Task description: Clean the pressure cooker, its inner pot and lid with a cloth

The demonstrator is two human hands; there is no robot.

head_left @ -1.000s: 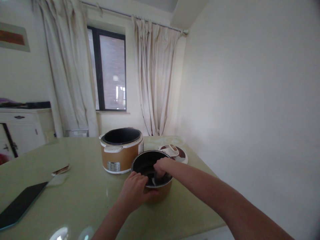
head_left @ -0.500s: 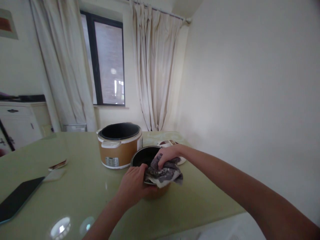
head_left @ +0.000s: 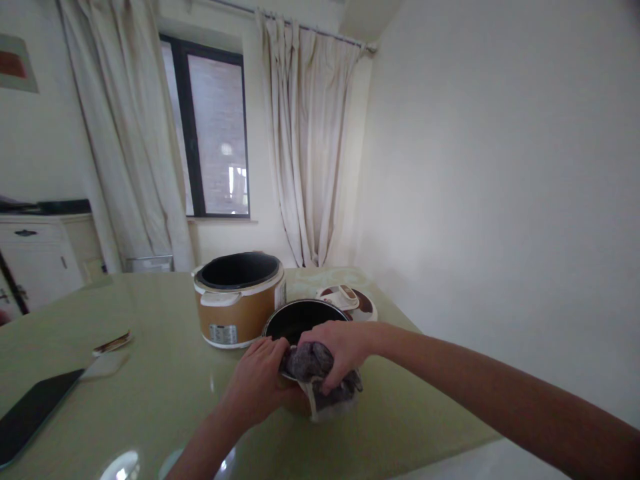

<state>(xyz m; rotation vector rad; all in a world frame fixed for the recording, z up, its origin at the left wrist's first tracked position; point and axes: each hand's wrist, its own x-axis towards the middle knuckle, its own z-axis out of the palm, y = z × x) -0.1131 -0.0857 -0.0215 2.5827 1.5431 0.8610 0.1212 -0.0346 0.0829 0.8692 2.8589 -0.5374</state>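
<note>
A round pot (head_left: 293,320) with a dark inside and a brownish outside stands on the table before me. My left hand (head_left: 260,373) grips its near left rim, fingers over the edge and thumb low on the outer wall. Bunched in my right hand (head_left: 340,343) is a grey patterned cloth (head_left: 313,362), pressed at the pot's near rim with a loose end hanging outside. Cloth and hands hide much of the pot's front. Just behind, to the left, sits a tan and white cooker (head_left: 240,300) without its lid, dark inside.
Behind the pot on the right lies a white and brown lid (head_left: 367,307). A dark flat board with a pale handle (head_left: 43,407) and a small flat item (head_left: 113,343) lie on the left of the green table (head_left: 165,373). A wall rises on the right.
My right hand has come down and nearer with the cloth, from inside the pot to its near rim. The left hand keeps its hold. The view has tilted slightly, showing more of the lid.
</note>
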